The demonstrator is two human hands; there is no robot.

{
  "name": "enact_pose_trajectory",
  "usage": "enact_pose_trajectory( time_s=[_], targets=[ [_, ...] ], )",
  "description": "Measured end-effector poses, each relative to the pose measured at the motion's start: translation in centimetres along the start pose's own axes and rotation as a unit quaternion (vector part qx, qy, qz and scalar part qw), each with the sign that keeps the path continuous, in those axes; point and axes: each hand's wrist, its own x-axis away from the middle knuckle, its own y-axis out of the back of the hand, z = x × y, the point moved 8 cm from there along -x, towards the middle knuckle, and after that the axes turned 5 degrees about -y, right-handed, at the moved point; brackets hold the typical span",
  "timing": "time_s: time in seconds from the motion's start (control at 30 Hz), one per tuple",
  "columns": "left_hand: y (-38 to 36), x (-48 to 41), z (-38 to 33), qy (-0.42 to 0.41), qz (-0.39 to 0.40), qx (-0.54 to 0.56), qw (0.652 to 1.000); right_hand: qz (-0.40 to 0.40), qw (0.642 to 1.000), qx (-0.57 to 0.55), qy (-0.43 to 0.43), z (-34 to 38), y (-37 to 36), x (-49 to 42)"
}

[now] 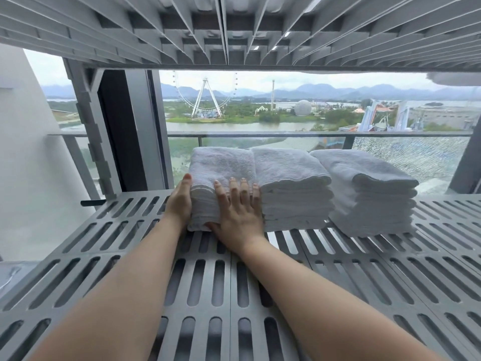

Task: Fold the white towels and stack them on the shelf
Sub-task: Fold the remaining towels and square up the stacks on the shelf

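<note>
Now presses stack, left hand flat at its side, right hand flat on its front; may skew it if uneven.

Through the glass ahead of me, a white Ferris wheel stands left of the frame's centre, on a green bank behind a grey-green river. To its right I see a slim tower and a pale dome, with hazy mountains along the skyline. A dark window frame rises at centre left, beside a white wall at the left edge. A balcony railing crosses the middle, and its glass panel at right is crazed with fine cracks.
</note>
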Motion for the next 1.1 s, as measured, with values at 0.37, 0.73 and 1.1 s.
enact_pose_trajectory(
  time_s=[0.37,0.73,1.1],
  targets=[
    [0.8,2.3,-4.2,-0.082,-0.09,-0.269,0.955,-0.013,1.0,-0.016,0.021,0.2,2.8,1.8],
    [-6.9,6.1,-9.8,-0.288,-0.065,-0.41,0.863,-0.087,0.994,-0.043,0.041,-7.6,8.1,5.7],
    [-17.2,6.0,-9.4,-0.237,0.086,-0.463,0.85,-0.041,0.999,0.028,-0.019,-15.7,7.7,6.4]
  ],
)
